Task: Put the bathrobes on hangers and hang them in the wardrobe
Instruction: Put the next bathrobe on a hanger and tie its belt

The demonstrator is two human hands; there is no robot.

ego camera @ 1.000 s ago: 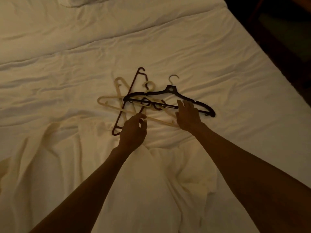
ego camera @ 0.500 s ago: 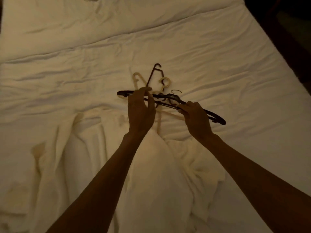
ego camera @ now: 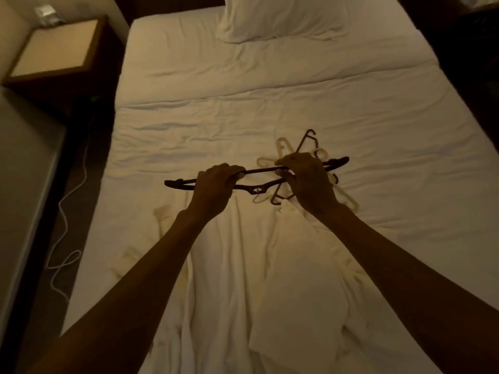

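Note:
A black plastic hanger (ego camera: 256,171) hangs level above the bed, held by both hands. My left hand (ego camera: 216,184) grips its left half, fingers curled round the bars. My right hand (ego camera: 307,179) grips its right half. Behind and under my right hand lies a pile of several other hangers (ego camera: 305,149), cream and dark red, partly hidden. A white bathrobe (ego camera: 237,265) lies spread and crumpled on the bed beneath my forearms. No wardrobe is in view.
The bed (ego camera: 270,103) has a wrinkled white sheet and a pillow (ego camera: 278,17) at its head. A wooden bedside table (ego camera: 56,47) stands at the upper left. A white cable (ego camera: 64,238) trails on the dark floor along the bed's left side.
Both hands took hold of the black hanger and lifted it off the pile, carrying it left and toward me. The view has pulled back, showing the bedside table and floor.

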